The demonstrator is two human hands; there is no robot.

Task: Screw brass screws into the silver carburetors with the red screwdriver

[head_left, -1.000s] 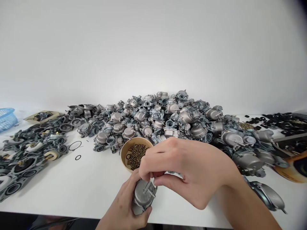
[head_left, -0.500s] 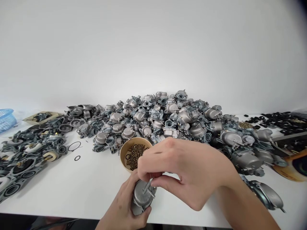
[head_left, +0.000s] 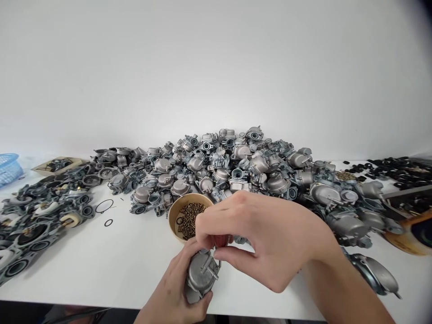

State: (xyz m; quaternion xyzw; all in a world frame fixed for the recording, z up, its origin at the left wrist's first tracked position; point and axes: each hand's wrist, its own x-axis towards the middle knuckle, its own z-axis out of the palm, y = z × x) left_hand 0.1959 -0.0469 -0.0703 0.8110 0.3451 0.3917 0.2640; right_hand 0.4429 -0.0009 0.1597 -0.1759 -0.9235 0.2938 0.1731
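Observation:
My left hand (head_left: 175, 283) is wrapped around a grey metal carburetor (head_left: 201, 272), its rounded float bowl turned up, near the table's front edge. Above it, my right hand (head_left: 256, 238) is closed on what looks like a screwdriver (head_left: 222, 241). Only a bit of the red handle and a thin metal shaft show beneath the fingers, and the shaft's tip is by the right rim of the bowl. Just behind my hands stands a round tan tub (head_left: 172, 220) holding many small brass-coloured screws (head_left: 191, 218).
A large heap of carburetors (head_left: 219, 173) fills the back of the white table (head_left: 111, 270). Carburetor bodies with white floats (head_left: 47, 207) lie at left beside two black rings (head_left: 104, 206). One carburetor (head_left: 374, 274) rests at right; black parts (head_left: 398, 171) are behind.
My right hand has shifted and turned slightly, so more of the red handle and the shaft shows. My left hand and the carburetor have stayed nearly in place.

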